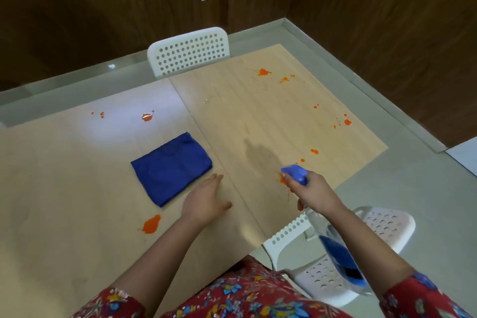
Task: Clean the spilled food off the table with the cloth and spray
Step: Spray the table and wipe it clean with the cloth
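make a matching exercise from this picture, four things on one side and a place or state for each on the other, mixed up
Things
1. cloth
2. spray bottle
3. left hand
4. far chair

Places or states
a. gripped in the right hand
b. white, behind the table's far edge
c. folded, blue, lying on the table
d. flat on the table, fingers straight

Pairs: 1-c, 2-a, 3-d, 4-b
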Demonstrator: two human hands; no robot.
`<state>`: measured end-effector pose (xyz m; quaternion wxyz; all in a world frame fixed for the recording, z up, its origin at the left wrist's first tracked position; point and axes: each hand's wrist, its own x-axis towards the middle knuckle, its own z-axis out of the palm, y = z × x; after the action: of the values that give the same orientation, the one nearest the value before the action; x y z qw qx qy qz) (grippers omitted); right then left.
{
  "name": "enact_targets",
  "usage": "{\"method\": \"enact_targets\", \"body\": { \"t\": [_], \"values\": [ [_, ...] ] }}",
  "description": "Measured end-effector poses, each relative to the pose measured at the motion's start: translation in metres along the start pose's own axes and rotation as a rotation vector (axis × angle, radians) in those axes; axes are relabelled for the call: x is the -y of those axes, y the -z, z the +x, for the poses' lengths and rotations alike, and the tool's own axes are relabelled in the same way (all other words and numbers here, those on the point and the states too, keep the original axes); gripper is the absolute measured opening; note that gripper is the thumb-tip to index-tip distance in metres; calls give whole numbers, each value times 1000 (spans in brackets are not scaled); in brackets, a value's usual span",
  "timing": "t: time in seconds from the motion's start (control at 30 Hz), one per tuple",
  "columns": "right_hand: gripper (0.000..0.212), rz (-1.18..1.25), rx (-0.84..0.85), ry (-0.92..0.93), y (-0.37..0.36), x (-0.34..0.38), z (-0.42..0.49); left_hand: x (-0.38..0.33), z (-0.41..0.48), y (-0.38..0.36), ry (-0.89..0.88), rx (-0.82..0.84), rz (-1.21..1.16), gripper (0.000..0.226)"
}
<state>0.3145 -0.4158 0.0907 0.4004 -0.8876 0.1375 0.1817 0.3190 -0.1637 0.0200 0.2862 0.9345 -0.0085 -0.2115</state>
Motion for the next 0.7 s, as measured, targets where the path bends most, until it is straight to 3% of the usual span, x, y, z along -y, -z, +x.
{"method": "enact_targets", "body": {
  "t": [0.2, 0.43, 0.53, 0.63, 0.7],
  "values": [
    [36, 178, 246, 257, -87, 102, -12, 73, -52, 55, 152, -294, -299, 49],
    [21, 480, 354, 585, -195, 228, -41, 182, -120, 107, 255, -636, -583, 30],
    [15, 524, 379, 669, -238, 264, -48, 213, -136, 115, 314, -704, -594, 31],
    [38, 484, 356, 708, -274, 291, -52, 239, -150, 115, 372, -693, -601, 30],
    [26, 480, 341, 742, -285, 298, -49, 244, -152, 110, 386, -660, -615, 30]
  ]
}}
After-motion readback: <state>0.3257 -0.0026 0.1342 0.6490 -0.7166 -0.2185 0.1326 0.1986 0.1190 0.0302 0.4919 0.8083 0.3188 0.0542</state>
